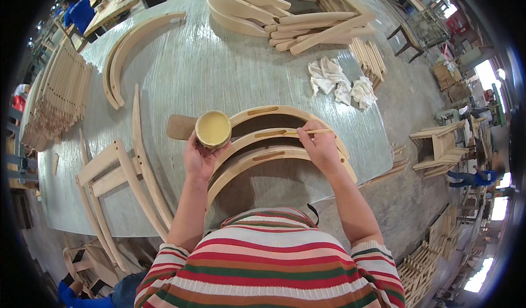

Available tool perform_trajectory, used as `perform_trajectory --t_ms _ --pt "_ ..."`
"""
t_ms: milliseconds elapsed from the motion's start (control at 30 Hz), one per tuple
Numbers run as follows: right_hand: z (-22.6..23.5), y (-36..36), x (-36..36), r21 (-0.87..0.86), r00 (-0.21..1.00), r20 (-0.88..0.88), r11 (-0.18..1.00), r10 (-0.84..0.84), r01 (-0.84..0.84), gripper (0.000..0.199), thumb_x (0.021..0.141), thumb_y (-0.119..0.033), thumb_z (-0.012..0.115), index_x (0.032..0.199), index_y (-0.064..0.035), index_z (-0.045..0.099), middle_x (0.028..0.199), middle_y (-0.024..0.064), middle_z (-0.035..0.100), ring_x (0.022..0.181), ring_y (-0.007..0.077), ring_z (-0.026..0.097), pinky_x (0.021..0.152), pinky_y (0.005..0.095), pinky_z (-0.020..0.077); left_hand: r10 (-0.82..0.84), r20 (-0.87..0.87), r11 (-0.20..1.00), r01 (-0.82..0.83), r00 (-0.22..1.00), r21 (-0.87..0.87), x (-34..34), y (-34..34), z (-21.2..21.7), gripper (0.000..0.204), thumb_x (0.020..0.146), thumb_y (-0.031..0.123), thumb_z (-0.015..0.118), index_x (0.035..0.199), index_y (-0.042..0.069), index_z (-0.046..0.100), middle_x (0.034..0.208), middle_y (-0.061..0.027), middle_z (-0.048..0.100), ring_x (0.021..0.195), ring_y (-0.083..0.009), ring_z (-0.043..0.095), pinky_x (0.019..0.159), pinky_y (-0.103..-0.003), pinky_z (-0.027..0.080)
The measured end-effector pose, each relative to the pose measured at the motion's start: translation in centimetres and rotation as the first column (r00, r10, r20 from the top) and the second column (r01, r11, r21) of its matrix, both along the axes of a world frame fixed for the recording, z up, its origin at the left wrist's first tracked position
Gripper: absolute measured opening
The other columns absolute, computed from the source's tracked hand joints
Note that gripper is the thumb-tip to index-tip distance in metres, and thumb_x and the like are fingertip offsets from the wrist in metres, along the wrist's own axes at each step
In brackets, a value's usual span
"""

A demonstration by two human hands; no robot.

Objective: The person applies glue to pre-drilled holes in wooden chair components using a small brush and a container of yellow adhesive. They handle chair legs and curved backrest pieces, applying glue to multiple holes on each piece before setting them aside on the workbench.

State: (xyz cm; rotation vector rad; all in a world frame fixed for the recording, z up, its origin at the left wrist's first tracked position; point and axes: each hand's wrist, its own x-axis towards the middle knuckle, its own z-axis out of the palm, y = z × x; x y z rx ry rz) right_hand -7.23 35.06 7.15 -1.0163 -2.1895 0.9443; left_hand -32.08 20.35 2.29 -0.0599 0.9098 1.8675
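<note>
I see, from my end of the link, the left hand curled around the near side of a cup with pale yellow stuff in it, its mouth turned up toward me. The right hand pinches a thin stick, its left end over the slot in the middle arc; I can't quite tell whether the tip touches the wood. That arc lies at the tabletop between a far arc and a near arc, all three bowed away from the wearer, each with a long slot. A flat block juts out just left of the cup. Farther left I have a wooden frame and, beyond it, a pair of arcs. White rags lie crumpled at the far right, near a heap of wooden parts.
</note>
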Motion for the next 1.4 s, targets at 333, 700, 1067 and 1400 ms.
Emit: perform_trajectory --t_ms 333,700,1067,1400 --pt "-0.6 -1.0 -2.0 0.118 0.981 -0.078 0.978 0.180 -0.170 0.010 0.080 -0.002 0.062 0.079 -0.0021 0.052 0.074 0.0117 0.054 0.068 0.0295 0.055 0.058 0.0353 0.0441 0.027 0.032 0.999 -0.026 0.999 -0.029 0.3 0.7 0.5 0.039 0.097 0.026 0.032 0.120 -0.001 0.048 0.118 -0.0190 0.055 0.105 -0.0368 0.057 0.086 -0.055 0.051" --pt "-0.3 -2.0 -4.2 0.124 0.920 -0.149 0.930 0.361 -0.345 0.009 0.078 0.002 0.062 0.081 -0.0029 0.056 0.078 0.0108 0.056 0.069 0.0271 0.056 0.060 0.0344 0.0457 0.014 0.033 1.000 -0.013 0.999 -0.013 -0.2 1.8 0.3 0.039 0.097 0.025 0.031 0.120 0.000 0.048 0.118 -0.0184 0.055 0.107 -0.0347 0.057 0.085 -0.054 0.051" --pt "0.6 -0.7 -0.9 0.207 0.998 0.024 0.976 0.065 -0.069 0.010 0.079 0.000 0.062 0.076 -0.0019 0.053 0.072 0.0119 0.053 0.060 0.0291 0.055 0.053 0.0357 0.0432 -0.001 0.042 0.999 0.002 0.999 -0.038 0.3 1.7 -0.2 0.041 0.097 0.025 0.028 0.124 -0.001 0.044 0.121 -0.0200 0.053 0.109 -0.0372 0.055 0.087 -0.057 0.050" --pt "0.2 -3.4 -5.1 0.048 0.983 -0.067 0.985 0.170 -0.167 0.010 0.080 -0.003 0.062 0.079 -0.0030 0.052 0.074 0.0128 0.054 0.066 0.0311 0.056 0.057 0.0379 0.0449 -0.017 0.058 0.998 0.021 0.998 -0.067 0.1 2.0 0.3 0.040 0.097 0.025 0.030 0.120 -0.003 0.047 0.115 -0.0189 0.056 0.107 -0.0334 0.057 0.085 -0.054 0.052"
